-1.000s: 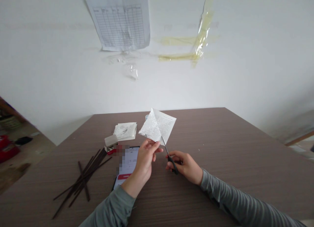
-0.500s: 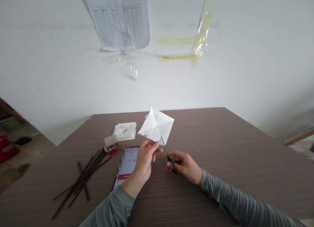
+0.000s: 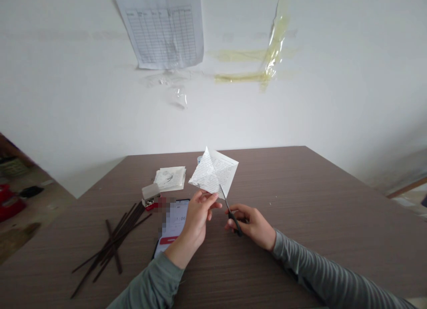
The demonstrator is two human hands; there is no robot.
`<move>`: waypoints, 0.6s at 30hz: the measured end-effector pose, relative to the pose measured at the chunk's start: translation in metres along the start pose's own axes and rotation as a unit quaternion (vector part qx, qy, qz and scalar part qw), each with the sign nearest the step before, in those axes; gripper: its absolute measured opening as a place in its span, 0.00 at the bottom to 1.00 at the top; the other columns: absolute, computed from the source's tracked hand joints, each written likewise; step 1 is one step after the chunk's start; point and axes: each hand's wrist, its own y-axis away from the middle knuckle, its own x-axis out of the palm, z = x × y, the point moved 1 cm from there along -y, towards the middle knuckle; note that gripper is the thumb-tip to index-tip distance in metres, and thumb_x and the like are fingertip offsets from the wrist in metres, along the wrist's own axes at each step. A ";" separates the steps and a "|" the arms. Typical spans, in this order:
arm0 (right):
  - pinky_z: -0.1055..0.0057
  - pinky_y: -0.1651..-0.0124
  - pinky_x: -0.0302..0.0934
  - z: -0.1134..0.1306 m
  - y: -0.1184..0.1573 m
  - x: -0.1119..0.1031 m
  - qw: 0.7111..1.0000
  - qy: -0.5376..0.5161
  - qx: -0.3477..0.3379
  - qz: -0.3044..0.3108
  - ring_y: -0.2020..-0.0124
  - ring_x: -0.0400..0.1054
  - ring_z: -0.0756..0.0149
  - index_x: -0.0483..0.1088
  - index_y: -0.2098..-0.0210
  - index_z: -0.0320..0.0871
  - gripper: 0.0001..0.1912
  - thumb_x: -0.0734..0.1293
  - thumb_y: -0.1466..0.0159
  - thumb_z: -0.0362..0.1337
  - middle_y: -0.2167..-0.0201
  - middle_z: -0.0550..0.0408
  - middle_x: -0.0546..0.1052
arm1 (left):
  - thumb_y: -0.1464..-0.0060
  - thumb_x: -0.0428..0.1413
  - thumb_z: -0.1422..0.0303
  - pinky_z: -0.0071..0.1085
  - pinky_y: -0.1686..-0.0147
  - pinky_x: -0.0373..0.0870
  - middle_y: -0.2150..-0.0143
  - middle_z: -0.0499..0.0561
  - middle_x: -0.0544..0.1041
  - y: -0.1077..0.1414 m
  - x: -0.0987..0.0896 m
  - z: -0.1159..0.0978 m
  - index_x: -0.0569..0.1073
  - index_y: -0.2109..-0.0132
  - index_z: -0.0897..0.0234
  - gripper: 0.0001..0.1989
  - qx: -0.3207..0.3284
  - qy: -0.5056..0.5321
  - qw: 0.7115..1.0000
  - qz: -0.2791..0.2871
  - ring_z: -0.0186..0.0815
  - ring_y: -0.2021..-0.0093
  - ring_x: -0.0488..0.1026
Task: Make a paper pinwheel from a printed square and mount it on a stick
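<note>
Above the brown wood-grain table (image 3: 320,211), two bare hands are working close together while I am watching from afar. The left hand (image 3: 198,209) is pinching the lower edge of a folded square of white printed paper (image 3: 215,173), which is tilting corner-up in the air over the tabletop. The right hand (image 3: 255,226) is gripping the black-handled metal scissors (image 3: 235,223), fingers curling about the handles, the blades pointing up and leaning over the paper's lower corner.

I am judging the left fingertips to be sitting near the blade line: a slipping sheet or a turning right wrist could be causing a nick or a crooked cut. The thin sheet is being held along one edge only (never a firm arrangement), so its free corners could be bending away from the blades.

Beside the left wrist, a black-edged smartphone with a lit screen (image 3: 178,215) is lying partly covered, and a pixelated patch is masking more of it. Farther left, a small grey-and-red box (image 3: 151,192) is showing contents too small for me to name, near the slender dark-brown sticks (image 3: 111,244) and the stack of off-white paper pieces (image 3: 170,179). Something pale blue (image 3: 199,159) is peeking from behind the printed paper; I cannot tell what. How far the blades are parting, I cannot tell either.
</note>
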 end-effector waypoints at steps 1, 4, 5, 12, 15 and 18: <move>0.56 0.60 0.80 0.000 0.000 0.000 1.000 -0.001 0.001 0.001 0.67 0.83 0.51 0.86 0.51 0.50 0.34 0.91 0.40 0.68 0.63 0.47 0.93 | 0.64 0.87 0.54 0.23 0.79 0.53 0.62 0.50 0.92 0.000 0.000 0.000 0.82 0.63 0.59 0.28 -0.001 -0.001 1.000 0.000 0.37 0.71 0.88; 0.57 0.60 0.81 0.000 0.000 -0.001 1.000 0.000 0.003 0.006 0.67 0.83 0.51 0.86 0.51 0.51 0.34 0.91 0.41 0.67 0.64 0.48 0.93 | 0.64 0.88 0.54 0.22 0.79 0.53 0.62 0.50 0.91 0.000 0.000 0.000 0.82 0.63 0.59 0.28 0.000 -0.001 1.000 0.005 0.36 0.71 0.88; 0.57 0.61 0.81 -0.001 -0.001 -0.001 1.000 0.003 0.001 0.006 0.67 0.83 0.51 0.87 0.51 0.51 0.33 0.91 0.40 0.67 0.64 0.48 0.92 | 0.64 0.88 0.53 0.22 0.79 0.54 0.62 0.50 0.90 0.000 0.000 0.000 0.82 0.63 0.59 0.29 0.002 0.000 1.000 0.008 0.37 0.70 0.88; 0.57 0.61 0.79 -0.005 -0.001 -0.002 0.998 0.055 -0.019 -0.005 0.69 0.79 0.53 0.89 0.48 0.49 0.33 0.88 0.36 0.68 0.66 0.50 0.91 | 0.59 0.86 0.49 0.23 0.79 0.52 0.62 0.47 0.86 0.001 0.000 -0.001 0.78 0.62 0.58 0.30 0.017 0.002 1.000 0.009 0.38 0.70 0.89; 0.56 0.60 0.78 -0.004 0.000 -0.002 0.997 0.075 -0.023 -0.001 0.68 0.80 0.53 0.88 0.46 0.48 0.34 0.87 0.34 0.69 0.65 0.50 0.92 | 0.57 0.85 0.51 0.24 0.79 0.51 0.62 0.47 0.85 0.001 -0.001 0.000 0.78 0.62 0.58 0.28 0.018 -0.001 1.000 0.007 0.39 0.70 0.89; 0.55 0.59 0.76 -0.004 0.000 -0.002 0.996 0.088 -0.028 -0.002 0.68 0.79 0.51 0.88 0.46 0.48 0.32 0.84 0.32 0.68 0.64 0.49 0.93 | 0.54 0.84 0.52 0.25 0.78 0.51 0.62 0.49 0.85 0.000 -0.002 0.002 0.77 0.63 0.58 0.26 0.020 -0.009 1.000 0.007 0.40 0.70 0.89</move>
